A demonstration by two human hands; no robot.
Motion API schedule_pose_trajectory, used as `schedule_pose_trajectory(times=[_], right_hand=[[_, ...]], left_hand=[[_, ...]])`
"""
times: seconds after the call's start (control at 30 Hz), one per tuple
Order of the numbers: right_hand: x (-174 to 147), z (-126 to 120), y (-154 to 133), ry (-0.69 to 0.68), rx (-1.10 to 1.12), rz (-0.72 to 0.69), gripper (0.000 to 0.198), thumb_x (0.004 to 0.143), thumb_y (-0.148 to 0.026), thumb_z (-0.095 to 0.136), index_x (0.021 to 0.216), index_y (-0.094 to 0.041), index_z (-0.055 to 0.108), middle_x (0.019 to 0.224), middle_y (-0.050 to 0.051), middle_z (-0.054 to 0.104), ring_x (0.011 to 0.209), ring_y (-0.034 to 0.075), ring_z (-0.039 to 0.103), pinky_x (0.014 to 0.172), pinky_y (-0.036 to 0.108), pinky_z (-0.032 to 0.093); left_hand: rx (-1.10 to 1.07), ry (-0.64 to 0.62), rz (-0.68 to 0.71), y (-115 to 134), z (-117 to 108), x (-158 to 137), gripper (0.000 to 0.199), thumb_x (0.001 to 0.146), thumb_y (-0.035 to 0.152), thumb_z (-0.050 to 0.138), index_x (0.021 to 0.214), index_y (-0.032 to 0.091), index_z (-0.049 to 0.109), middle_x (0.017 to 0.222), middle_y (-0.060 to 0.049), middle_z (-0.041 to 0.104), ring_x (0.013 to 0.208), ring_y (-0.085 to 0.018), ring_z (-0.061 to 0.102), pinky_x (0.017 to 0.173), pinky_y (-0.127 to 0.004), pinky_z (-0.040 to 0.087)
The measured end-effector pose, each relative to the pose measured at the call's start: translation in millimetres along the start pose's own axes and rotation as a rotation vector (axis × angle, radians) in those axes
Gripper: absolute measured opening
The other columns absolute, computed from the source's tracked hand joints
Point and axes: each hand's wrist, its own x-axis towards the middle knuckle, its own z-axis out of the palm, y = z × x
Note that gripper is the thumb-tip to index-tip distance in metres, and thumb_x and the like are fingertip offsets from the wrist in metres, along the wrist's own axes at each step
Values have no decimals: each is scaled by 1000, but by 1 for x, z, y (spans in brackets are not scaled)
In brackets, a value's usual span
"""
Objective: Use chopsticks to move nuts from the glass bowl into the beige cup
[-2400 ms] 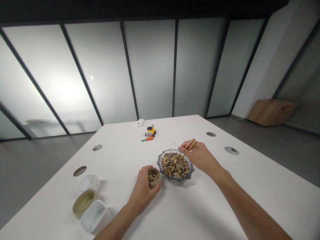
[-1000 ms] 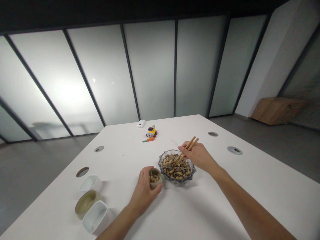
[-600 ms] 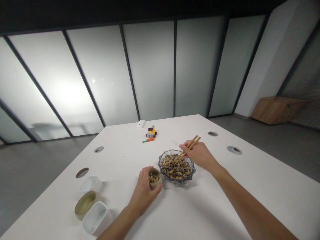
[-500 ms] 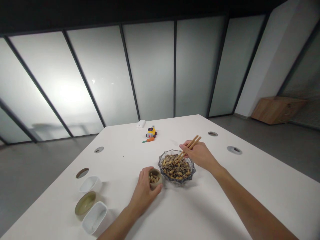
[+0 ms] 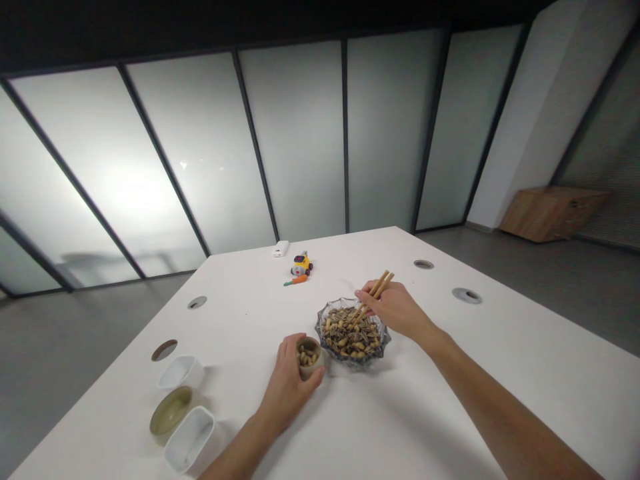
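Note:
My left hand (image 5: 291, 373) is wrapped round a small round cup (image 5: 319, 371) that stands on the white table. Several peanuts (image 5: 307, 357) lie inside this cup. Just to its right is a clear glass bowl (image 5: 367, 360) with a wavy rim, filled with a mix of sunflower seeds and peanuts (image 5: 350, 337). Over the bowl's right edge, my right hand (image 5: 393, 307) is closed on a pair of wooden chopsticks (image 5: 379, 288). Their tips reach down into the mix; whether they pinch anything is too small to tell.
At the left stand a white dish (image 5: 181, 371), an olive-green bowl (image 5: 171, 413) and a second white dish (image 5: 191, 440). Farther back lie a toy carrot (image 5: 297, 281), a yellow toy vehicle (image 5: 301, 265) and a white device (image 5: 281, 249). Holes (image 5: 467, 295) pierce the table (image 5: 425, 400).
The chopsticks and my right hand have shifted slightly left, their tips still in the mix. My left hand stays round the cup. The camera view has tilted a little.

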Motion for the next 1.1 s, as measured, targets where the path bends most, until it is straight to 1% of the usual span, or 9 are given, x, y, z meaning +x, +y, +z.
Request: schedule_pose_trajectory(times=[0.23, 0.33, 0.43, 0.53, 0.6, 0.7, 0.77, 0.9, 1.1], right_hand=[[0, -1, -2, 1, -80, -23, 36, 100, -49, 58, 76, -25, 70, 78, 7, 79, 77, 25, 79, 73, 33, 66], [-1, -3, -4, 21, -51, -26, 35, 99, -49, 60, 75, -25, 69, 76, 5, 78, 73, 24, 78, 71, 33, 66], [-3, -7, -11, 36, 7, -43, 39, 98, -55, 63, 73, -25, 67, 75, 5, 77, 73, 25, 78, 70, 34, 67], [-7, -9, -22, 61, 116, -52, 42, 96, -62, 67, 75, -26, 69, 81, 6, 79, 80, 27, 81, 71, 35, 69], [-10, -9, -29, 80, 137, -70, 43, 97, -65, 68, 79, -26, 71, 85, 7, 80, 81, 27, 80, 72, 35, 69], [-12, -8, -33, 123, 23, -138, 42, 99, -62, 65, 79, -26, 72, 83, 6, 80, 81, 26, 78, 79, 37, 67], [-12, -7, -32, 137, -44, -153, 39, 100, -57, 63, 78, -26, 71, 83, 6, 79, 82, 26, 77, 82, 37, 64], [-9, -5, -26, 66, -95, -89, 36, 100, -53, 61, 78, -26, 70, 79, 6, 78, 76, 26, 75, 73, 36, 59], [-7, -3, -22, 46, -129, -96, 36, 100, -50, 60, 76, -26, 69, 77, 5, 78, 78, 27, 77, 72, 35, 57]], left_hand=[[2, -3, -13, 3, -1, 0, 59, 84, 33, 80, 140, 24, 62, 136, -14, 70, 130, -34, 69, 120, -55, 56], [6, -6, -12, 4, -1, 0, 59, 85, 32, 79, 141, 24, 61, 136, -13, 70, 129, -32, 69, 119, -53, 56], [3, -17, -8, 4, -3, -1, 58, 87, 32, 78, 141, 24, 61, 136, -13, 70, 130, -32, 69, 119, -53, 56], [7, -10, -4, 4, -4, -1, 58, 86, 31, 80, 141, 24, 61, 136, -13, 70, 130, -33, 69, 119, -53, 56], [12, 0, 5, 4, -3, -1, 58, 85, 30, 80, 140, 25, 62, 136, -13, 71, 129, -33, 69, 119, -53, 56], [10, -3, 9, 4, -3, 0, 57, 86, 29, 80, 140, 24, 62, 136, -13, 70, 130, -32, 68, 119, -53, 56], [8, -7, -1, 4, -2, 0, 58, 86, 29, 80, 140, 24, 62, 136, -13, 70, 131, -32, 68, 120, -53, 55], [8, -8, -16, 4, 0, 0, 59, 86, 29, 79, 141, 24, 61, 136, -13, 69, 131, -33, 68, 121, -54, 55], [2, -4, -11, 6, -2, -1, 58, 86, 29, 80, 140, 24, 61, 138, -14, 70, 131, -33, 68, 120, -56, 55]])
